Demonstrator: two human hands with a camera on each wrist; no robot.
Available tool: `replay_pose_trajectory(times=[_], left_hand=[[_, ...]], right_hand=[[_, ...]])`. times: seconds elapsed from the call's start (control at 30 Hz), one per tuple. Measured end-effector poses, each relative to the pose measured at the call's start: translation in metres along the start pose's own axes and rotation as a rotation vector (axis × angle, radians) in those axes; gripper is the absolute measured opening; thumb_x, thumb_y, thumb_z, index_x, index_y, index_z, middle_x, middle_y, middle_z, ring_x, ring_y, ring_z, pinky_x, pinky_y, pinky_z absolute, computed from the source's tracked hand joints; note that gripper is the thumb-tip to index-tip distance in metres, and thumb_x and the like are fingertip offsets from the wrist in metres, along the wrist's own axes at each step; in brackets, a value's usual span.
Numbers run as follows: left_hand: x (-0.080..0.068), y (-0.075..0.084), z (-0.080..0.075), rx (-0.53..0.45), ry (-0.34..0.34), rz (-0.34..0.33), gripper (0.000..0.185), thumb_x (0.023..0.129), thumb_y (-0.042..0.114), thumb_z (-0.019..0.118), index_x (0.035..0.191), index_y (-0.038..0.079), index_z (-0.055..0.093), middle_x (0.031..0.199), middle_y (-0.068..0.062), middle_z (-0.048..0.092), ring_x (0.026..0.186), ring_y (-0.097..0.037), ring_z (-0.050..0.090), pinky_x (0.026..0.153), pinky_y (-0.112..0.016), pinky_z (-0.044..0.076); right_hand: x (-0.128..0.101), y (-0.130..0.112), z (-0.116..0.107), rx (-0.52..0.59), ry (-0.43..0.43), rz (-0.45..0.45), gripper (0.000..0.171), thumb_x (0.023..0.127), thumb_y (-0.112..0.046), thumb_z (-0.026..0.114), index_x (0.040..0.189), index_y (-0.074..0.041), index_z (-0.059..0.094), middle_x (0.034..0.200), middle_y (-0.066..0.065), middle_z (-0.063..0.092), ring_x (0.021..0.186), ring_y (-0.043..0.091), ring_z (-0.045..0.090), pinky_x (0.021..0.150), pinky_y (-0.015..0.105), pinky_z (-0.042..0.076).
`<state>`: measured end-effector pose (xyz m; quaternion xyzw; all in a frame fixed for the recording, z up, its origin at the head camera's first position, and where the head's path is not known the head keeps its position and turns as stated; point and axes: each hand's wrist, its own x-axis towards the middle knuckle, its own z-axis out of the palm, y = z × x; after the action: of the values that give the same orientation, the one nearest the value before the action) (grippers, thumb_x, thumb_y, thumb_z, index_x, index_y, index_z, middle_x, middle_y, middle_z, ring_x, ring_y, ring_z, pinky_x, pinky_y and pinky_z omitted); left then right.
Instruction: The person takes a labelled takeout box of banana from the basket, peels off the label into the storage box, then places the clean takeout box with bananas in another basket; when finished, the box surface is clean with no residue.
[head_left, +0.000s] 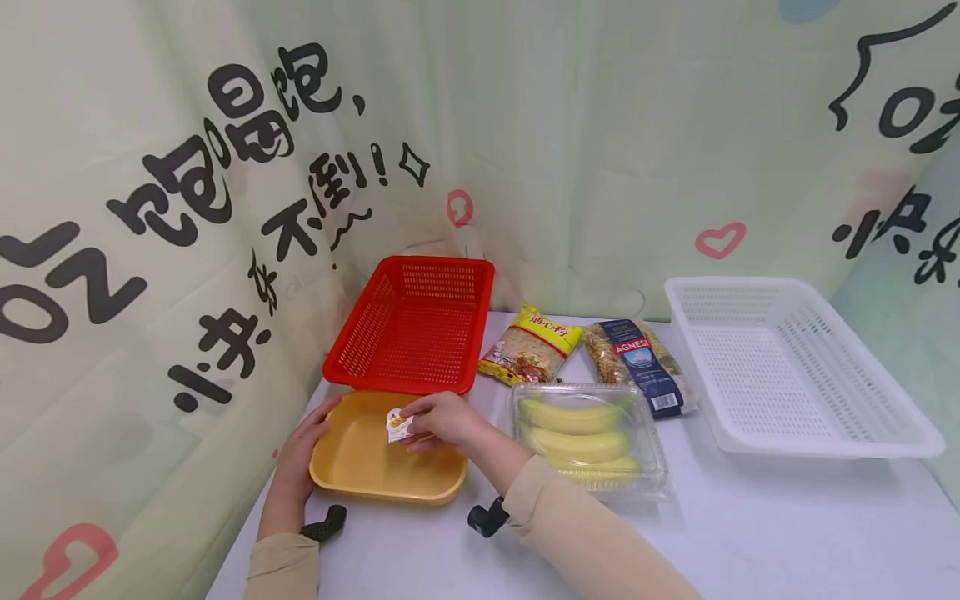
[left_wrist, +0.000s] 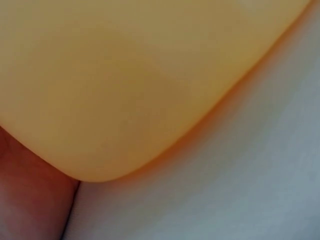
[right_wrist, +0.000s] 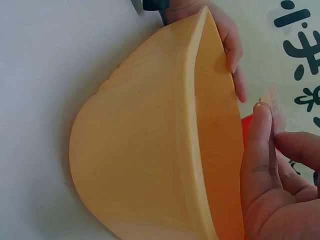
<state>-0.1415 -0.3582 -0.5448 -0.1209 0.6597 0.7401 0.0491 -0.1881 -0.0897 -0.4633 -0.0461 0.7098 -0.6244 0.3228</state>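
A yellow plastic basin point(head_left: 378, 450) stands on the white table. My left hand point(head_left: 302, 450) grips it by the left rim; its fingers also show beyond the rim in the right wrist view. Over the basin's right part, my right hand point(head_left: 446, 419) pinches a small white card point(head_left: 399, 425) with an orange picture between thumb and fingertips. From the side, the right wrist view catches the card point(right_wrist: 274, 107) thin and pale, held above the basin's opening. The basin's outer wall point(left_wrist: 110, 90) fills most of the left wrist view.
Behind the basin stands a red basket point(head_left: 420, 333). Right of it lie a yellow bag of pasta point(head_left: 531, 346), a dark-labelled Agnesi pasta bag point(head_left: 637, 358) and a clear box of bananas point(head_left: 581, 437). A white basket point(head_left: 765, 379) is at the far right, before a printed curtain point(head_left: 570, 150).
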Motion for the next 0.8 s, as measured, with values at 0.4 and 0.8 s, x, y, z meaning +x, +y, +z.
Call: replay_pose_trajectory(times=[0.4, 0.8], left_hand=[[-0.001, 0.001, 0.000, -0.009, 0.008, -0.009, 0.045, 0.107, 0.024, 0.035, 0.153, 0.025, 0.038, 0.163, 0.003, 0.027, 0.132, -0.004, 0.041, 0.097, -0.011, 0.045], [0.000, 0.001, 0.001, -0.014, 0.004, 0.003, 0.045, 0.107, 0.024, 0.035, 0.152, 0.023, 0.039, 0.163, 0.000, 0.028, 0.130, -0.003, 0.043, 0.098, -0.011, 0.046]], right_hand=[[0.017, 0.011, 0.009, -0.083, 0.028, 0.014, 0.021, 0.089, -0.002, 0.066, 0.109, -0.002, 0.073, 0.095, 0.013, 0.069, 0.062, 0.018, 0.070, 0.060, 0.029, 0.060], [0.029, 0.017, 0.018, -0.109, 0.074, 0.067, 0.017, 0.090, -0.003, 0.066, 0.106, 0.000, 0.071, 0.089, 0.013, 0.070, 0.067, 0.024, 0.073, 0.064, 0.031, 0.061]])
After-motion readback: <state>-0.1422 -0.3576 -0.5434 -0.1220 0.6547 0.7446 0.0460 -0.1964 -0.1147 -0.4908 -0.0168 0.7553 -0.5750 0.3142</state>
